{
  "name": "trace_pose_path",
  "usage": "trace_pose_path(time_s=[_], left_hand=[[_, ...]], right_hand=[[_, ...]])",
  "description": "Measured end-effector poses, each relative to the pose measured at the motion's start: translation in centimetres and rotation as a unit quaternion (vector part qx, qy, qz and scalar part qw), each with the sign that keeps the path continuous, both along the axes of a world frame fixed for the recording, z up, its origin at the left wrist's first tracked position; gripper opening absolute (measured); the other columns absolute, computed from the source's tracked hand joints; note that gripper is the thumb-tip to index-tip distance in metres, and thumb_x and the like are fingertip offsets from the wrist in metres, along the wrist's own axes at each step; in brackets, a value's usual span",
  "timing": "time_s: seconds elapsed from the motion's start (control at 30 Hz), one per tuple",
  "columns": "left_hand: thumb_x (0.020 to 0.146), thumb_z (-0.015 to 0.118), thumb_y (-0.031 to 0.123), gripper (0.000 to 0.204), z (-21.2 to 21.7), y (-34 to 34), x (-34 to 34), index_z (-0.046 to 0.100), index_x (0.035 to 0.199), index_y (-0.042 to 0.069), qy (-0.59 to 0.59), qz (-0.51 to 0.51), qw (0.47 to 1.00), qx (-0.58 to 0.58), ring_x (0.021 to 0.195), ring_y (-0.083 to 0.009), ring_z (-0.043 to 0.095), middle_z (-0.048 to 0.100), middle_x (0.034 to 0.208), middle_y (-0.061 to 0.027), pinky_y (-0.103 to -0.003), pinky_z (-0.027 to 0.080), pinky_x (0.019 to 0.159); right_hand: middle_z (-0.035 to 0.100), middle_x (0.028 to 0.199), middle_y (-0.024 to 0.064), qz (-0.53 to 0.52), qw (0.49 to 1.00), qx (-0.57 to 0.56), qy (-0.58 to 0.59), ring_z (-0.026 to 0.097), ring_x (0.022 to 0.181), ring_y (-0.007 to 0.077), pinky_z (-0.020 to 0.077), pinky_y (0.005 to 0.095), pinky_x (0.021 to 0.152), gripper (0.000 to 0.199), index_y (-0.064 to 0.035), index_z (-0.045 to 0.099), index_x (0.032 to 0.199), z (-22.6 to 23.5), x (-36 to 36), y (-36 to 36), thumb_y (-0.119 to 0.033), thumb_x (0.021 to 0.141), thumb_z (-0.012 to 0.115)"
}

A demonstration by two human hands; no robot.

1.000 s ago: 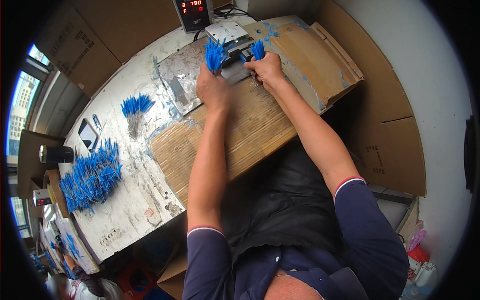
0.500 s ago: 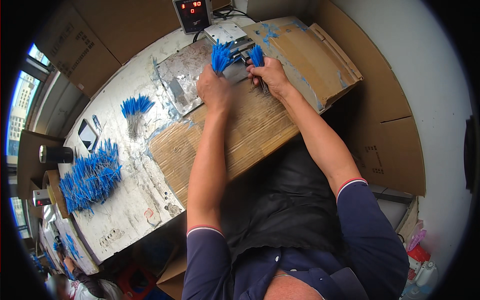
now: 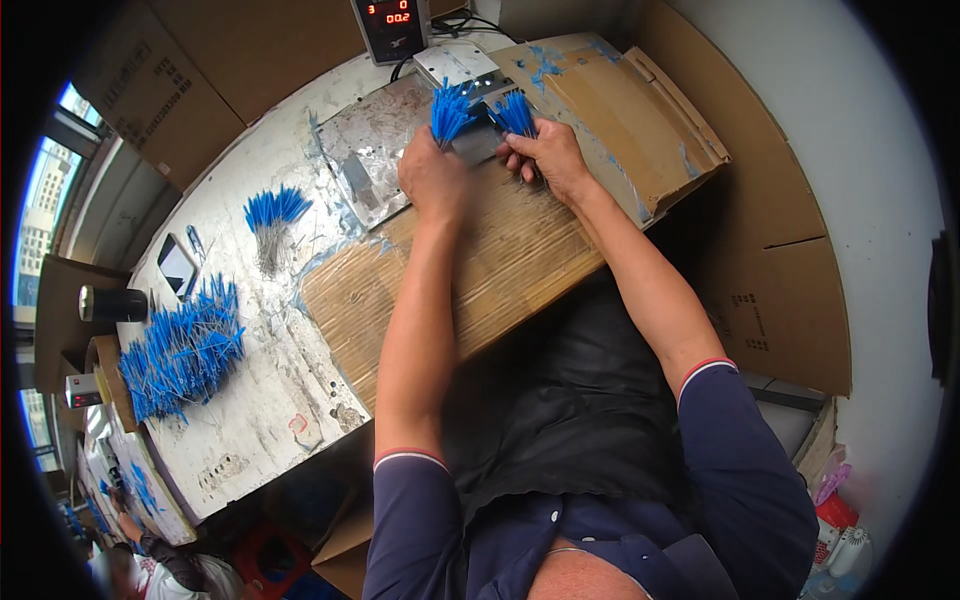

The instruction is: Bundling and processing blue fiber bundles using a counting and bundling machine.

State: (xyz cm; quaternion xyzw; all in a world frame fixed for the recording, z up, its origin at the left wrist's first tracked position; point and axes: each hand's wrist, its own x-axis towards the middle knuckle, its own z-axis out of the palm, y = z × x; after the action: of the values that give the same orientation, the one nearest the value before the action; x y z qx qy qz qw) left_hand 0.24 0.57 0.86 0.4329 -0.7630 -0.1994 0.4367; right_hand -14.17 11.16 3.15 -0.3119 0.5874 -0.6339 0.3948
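Observation:
My left hand [image 3: 432, 178] is closed round a bundle of blue-tipped wires [image 3: 452, 112], tips pointing away from me; part of the hand is smeared by motion. Close by on the right, my right hand [image 3: 552, 160] grips a second, smaller bundle of blue-tipped wires [image 3: 514, 116], its pale ends hanging below the fingers. Both bundles are held beside a small metal machine [image 3: 456, 66] with a metal plate [image 3: 372, 140] lying to its left. The machine's working part is mostly hidden behind the bundles.
A loose bunch of blue-tipped wires [image 3: 274, 220] and a big pile of them [image 3: 182, 350] lie on the white table [image 3: 290, 400]. A phone [image 3: 176, 266] and dark cup [image 3: 112, 304] sit at left. A digital display box [image 3: 390, 28] stands behind; taped cardboard [image 3: 610, 110] covers the right side.
The right-hand bundle has fanned out wider, and both hands have shifted slightly to the right. The red readout on the display box has changed.

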Motion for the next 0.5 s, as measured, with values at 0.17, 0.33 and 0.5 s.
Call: trace_pose_path(time_s=[0.17,0.33,0.5], left_hand=[[0.083,0.066,0.012,0.014,-0.03,-0.04,0.0,0.065,0.096,0.004,-0.006,0.002,1.0,-0.004,0.08,-0.0434,0.066,0.069,0.082,-0.0225,-0.053,0.049,0.073],[0.083,0.065,0.01,0.015,0.06,0.11,0.05,0.066,0.096,0.004,-0.009,-0.002,1.0,0.0,0.08,-0.0428,0.067,0.069,0.082,-0.0222,-0.052,0.049,0.073],[0.08,0.065,0.007,0.017,-0.39,0.07,-0.09,0.066,0.097,0.005,-0.017,-0.014,0.999,-0.041,0.082,-0.0419,0.066,0.069,0.083,-0.0207,-0.052,0.049,0.074]], right_hand=[[0.068,0.077,0.0098,-0.02,0.999,-0.034,-0.005,0.061,0.056,0.009,0.0414,0.02,0.042,0.01,0.003,0.063,0.095,-0.93,-0.15,-0.02,-0.005,0.09,0.068],[0.066,0.074,0.0078,-0.009,1.0,-0.024,-0.007,0.058,0.054,0.0085,0.0395,0.0201,0.042,0.013,0.0008,0.065,0.093,-0.81,-0.64,0.2,-0.006,0.087,0.073],[0.065,0.076,0.0069,-0.027,0.996,-0.05,-0.075,0.059,0.054,0.0103,0.0404,0.0202,0.043,0.015,-0.0003,0.063,0.09,-0.55,-0.56,0.29,-0.008,0.084,0.075]])
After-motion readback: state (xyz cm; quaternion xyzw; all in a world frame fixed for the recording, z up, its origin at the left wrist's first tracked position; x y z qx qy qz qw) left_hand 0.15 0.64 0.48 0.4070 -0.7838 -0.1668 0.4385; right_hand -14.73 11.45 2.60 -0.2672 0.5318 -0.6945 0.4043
